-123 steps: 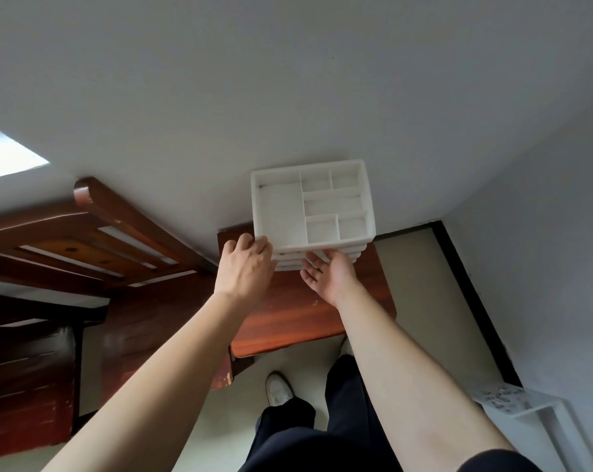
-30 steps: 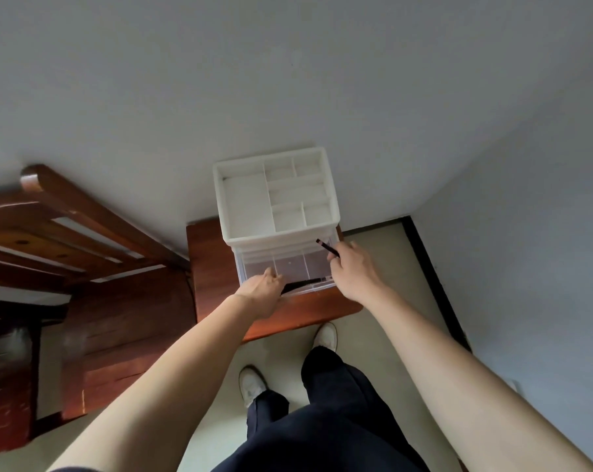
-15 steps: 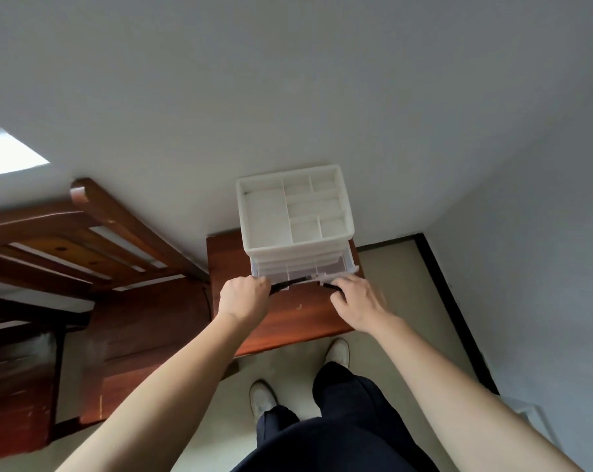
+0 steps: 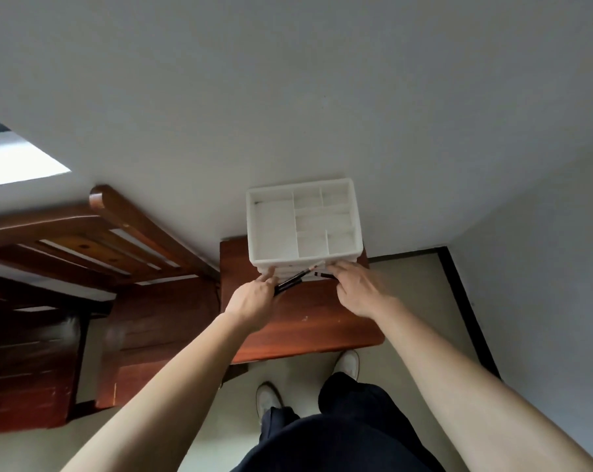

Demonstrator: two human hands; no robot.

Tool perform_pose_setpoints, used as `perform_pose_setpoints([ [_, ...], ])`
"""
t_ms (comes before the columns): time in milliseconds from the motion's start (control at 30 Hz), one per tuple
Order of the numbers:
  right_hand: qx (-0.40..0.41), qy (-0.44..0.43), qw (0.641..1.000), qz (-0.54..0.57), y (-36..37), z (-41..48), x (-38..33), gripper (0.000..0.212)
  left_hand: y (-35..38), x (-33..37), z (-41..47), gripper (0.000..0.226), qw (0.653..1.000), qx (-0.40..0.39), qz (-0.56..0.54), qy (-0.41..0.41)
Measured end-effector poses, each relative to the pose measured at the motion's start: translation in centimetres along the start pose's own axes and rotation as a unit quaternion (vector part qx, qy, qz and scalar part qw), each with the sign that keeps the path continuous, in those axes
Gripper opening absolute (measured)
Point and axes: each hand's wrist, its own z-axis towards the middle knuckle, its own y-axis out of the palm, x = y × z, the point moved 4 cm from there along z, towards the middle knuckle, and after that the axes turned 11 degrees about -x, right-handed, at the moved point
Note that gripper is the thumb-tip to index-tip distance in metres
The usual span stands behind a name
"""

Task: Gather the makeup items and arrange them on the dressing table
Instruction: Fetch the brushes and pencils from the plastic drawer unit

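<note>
Pencils out, drawer shut.
Left hand (image 4: pixel 254 301) gripped dark pencils (image 4: pixel 293 280) — right hand (image 4: pixel 360 291) pinched another (image 4: pixel 323 275) at the organizer (image 4: pixel 303 223); slotting them into compartments looked next.

1. Setting: a home bedroom corner with plain pale walls and a dark skirting board (image 4: pixel 465 298).
2. Evidence: a small reddish wooden table (image 4: pixel 308 321) under the hands, bearing a white compartmented organizer (image 4: pixel 271 226); a wooden slatted bed frame (image 4: pixel 94 240) beyond the left forearm.
</note>
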Motion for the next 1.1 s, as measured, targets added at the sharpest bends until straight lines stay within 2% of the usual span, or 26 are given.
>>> perform_pose_setpoints([
  [100,-0.001,-0.011,1.0,-0.012,-0.6,0.3,-0.1,0.055,0.2,-0.5,0.2,0.048,1.0,-0.011,-0.012,-0.001],
  [200,-0.015,-0.018,1.0,-0.014,-0.8,0.3,-0.6,0.05,-0.1,-1.0,-0.5,0.043,0.999,0.001,-0.031,-0.023],
  [333,-0.014,-0.052,0.999,-0.007,-1.2,1.3,-2.6,0.037,-1.0,-2.1,-3.5,0.031,0.986,0.09,-0.119,-0.076],
  [500,-0.04,-0.123,0.987,0.09,0.0,2.9,-9.9,0.025,-0.8,-5.3,-10.8,0.021,0.929,0.225,-0.243,-0.167],
  [600,-0.037,-0.187,0.978,0.086,0.1,2.9,-17.1,0.024,-1.2,-8.4,-16.8,0.024,0.887,0.289,-0.288,-0.216],
  [700,-0.018,-0.263,0.962,0.07,1.1,0.5,-26.5,0.028,-0.4,-12.2,-25.4,0.024,0.842,0.375,-0.283,-0.265],
  [800,0.003,-0.324,0.945,0.055,2.5,-1.8,-33.8,0.029,0.8,-15.4,-32.3,0.026,0.812,0.432,-0.255,-0.299],
  [933,0.003,-0.432,0.902,-0.009,10.5,-9.0,-48.3,0.032,8.6,-20.9,-48.6,0.032,0.75,0.484,-0.214,-0.397],
  [1033,-0.015,-0.492,0.869,-0.049,18.9,-15.2,-58.3,0.032,16.0,-23.3,-61.3,0.037,0.713,0.482,-0.187,-0.473],
  [1100,-0.038,-0.534,0.839,-0.092,25.1,-19.3,-64.3,0.029,21.6,-24.2,-69.4,0.039,0.673,0.476,-0.2,-0.53],
])
